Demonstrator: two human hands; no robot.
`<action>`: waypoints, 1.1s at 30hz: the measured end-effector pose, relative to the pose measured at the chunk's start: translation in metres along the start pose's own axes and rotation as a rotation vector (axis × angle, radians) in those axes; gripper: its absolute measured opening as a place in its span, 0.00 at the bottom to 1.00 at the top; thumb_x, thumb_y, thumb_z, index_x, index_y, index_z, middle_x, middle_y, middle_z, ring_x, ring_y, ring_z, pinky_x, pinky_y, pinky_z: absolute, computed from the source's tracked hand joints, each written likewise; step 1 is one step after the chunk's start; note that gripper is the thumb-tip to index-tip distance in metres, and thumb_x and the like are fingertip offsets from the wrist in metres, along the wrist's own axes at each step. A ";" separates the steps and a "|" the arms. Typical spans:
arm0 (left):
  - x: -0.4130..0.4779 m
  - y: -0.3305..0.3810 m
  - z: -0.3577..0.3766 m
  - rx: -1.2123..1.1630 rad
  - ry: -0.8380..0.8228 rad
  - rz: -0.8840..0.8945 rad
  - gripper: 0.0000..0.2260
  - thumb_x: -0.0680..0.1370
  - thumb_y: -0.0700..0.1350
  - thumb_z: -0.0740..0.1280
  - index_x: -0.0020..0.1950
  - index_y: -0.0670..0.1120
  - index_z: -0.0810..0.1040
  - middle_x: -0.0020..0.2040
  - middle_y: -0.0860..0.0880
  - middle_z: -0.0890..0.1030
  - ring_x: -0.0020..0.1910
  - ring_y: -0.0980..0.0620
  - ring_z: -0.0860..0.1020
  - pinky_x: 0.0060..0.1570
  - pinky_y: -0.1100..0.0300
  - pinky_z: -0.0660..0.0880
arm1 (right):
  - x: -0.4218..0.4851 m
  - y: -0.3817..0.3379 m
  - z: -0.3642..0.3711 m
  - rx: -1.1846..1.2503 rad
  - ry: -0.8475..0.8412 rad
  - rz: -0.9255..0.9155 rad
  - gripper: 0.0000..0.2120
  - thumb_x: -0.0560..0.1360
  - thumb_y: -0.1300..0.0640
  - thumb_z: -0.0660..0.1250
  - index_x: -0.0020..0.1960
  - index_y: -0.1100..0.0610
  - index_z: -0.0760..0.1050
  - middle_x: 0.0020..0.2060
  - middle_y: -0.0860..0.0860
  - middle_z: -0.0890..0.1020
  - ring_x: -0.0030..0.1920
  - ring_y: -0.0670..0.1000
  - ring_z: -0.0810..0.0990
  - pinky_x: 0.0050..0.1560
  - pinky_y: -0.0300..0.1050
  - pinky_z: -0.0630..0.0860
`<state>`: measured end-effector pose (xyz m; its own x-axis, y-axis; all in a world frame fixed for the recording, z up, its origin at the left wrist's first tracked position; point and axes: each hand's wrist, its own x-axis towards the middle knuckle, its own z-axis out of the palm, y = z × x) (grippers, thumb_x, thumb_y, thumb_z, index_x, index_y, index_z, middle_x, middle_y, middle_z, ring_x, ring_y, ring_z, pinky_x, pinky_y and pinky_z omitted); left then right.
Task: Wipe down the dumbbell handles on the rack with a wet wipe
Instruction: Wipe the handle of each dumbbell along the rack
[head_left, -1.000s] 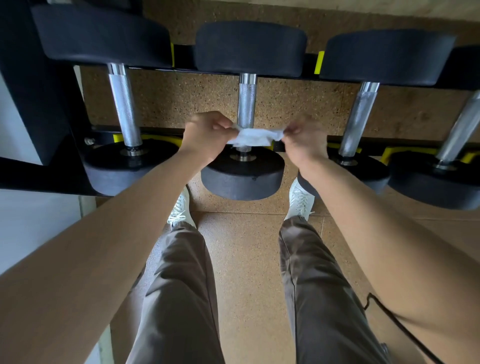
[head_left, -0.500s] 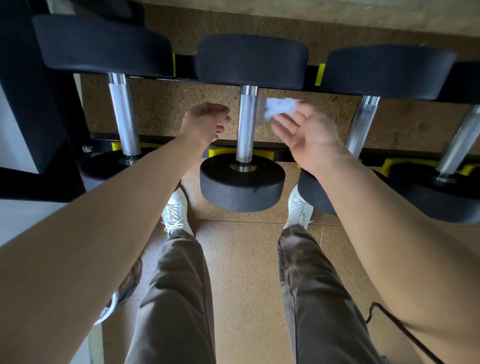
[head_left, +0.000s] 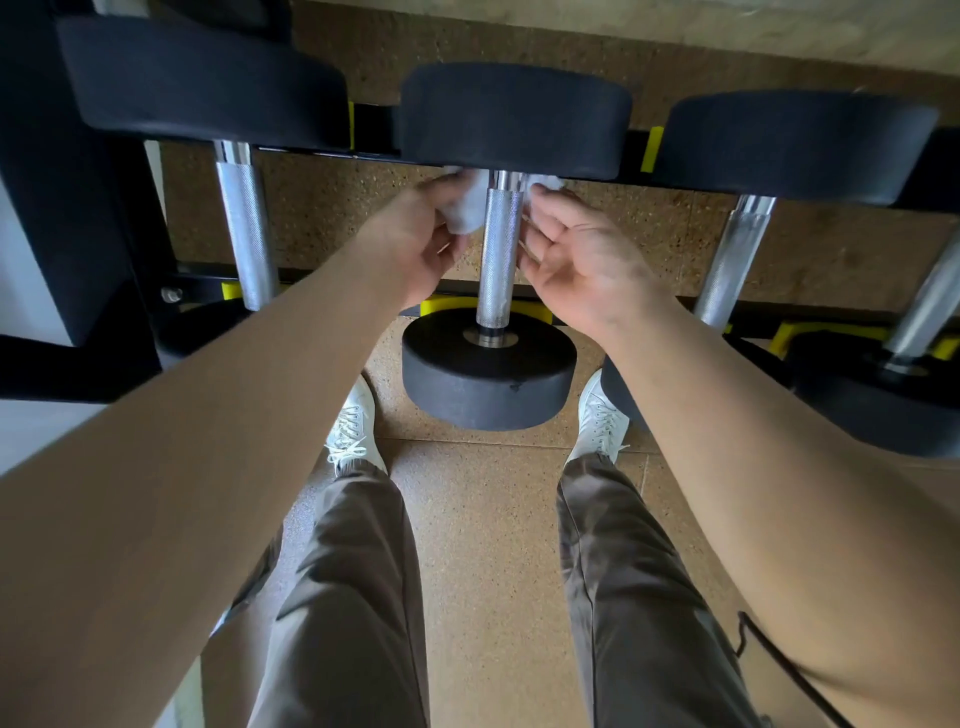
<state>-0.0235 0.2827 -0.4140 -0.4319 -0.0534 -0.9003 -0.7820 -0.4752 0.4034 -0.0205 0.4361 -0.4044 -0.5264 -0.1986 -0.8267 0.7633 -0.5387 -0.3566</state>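
The wet wipe (head_left: 466, 210), pinched by the left hand (head_left: 421, 244) just left of the middle dumbbell handle (head_left: 497, 260) and by the right hand (head_left: 576, 260) just right of it, loops behind that handle near its far head (head_left: 514, 119), where knurling could snag and tear it.

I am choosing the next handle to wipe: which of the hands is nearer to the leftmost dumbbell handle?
Left. The left hand is between the leftmost handle and the middle handle; the right hand is beyond the middle handle, on its right side.
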 end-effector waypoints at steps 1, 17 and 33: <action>-0.002 -0.002 -0.005 -0.045 0.012 0.031 0.10 0.73 0.43 0.77 0.53 0.46 0.82 0.44 0.51 0.86 0.42 0.54 0.82 0.36 0.64 0.77 | 0.003 0.002 0.002 -0.017 0.033 -0.004 0.18 0.80 0.62 0.66 0.69 0.60 0.73 0.62 0.54 0.82 0.62 0.52 0.82 0.65 0.49 0.74; -0.010 -0.009 0.001 -0.144 0.224 0.059 0.15 0.76 0.45 0.74 0.61 0.45 0.79 0.57 0.45 0.83 0.52 0.49 0.83 0.41 0.60 0.82 | -0.002 0.012 0.000 -0.119 0.254 -0.066 0.09 0.78 0.61 0.69 0.58 0.56 0.79 0.56 0.54 0.85 0.55 0.51 0.84 0.57 0.46 0.80; -0.036 -0.029 -0.021 0.112 0.121 0.258 0.08 0.78 0.37 0.71 0.43 0.48 0.81 0.49 0.48 0.83 0.49 0.49 0.81 0.53 0.55 0.80 | -0.006 0.023 -0.010 -0.452 0.254 -0.156 0.02 0.77 0.59 0.71 0.48 0.54 0.78 0.51 0.54 0.86 0.52 0.53 0.85 0.54 0.47 0.82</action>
<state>0.0241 0.2799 -0.3969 -0.5714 -0.2668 -0.7761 -0.7011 -0.3329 0.6306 0.0040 0.4325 -0.4120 -0.5816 0.0900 -0.8085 0.7981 -0.1290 -0.5885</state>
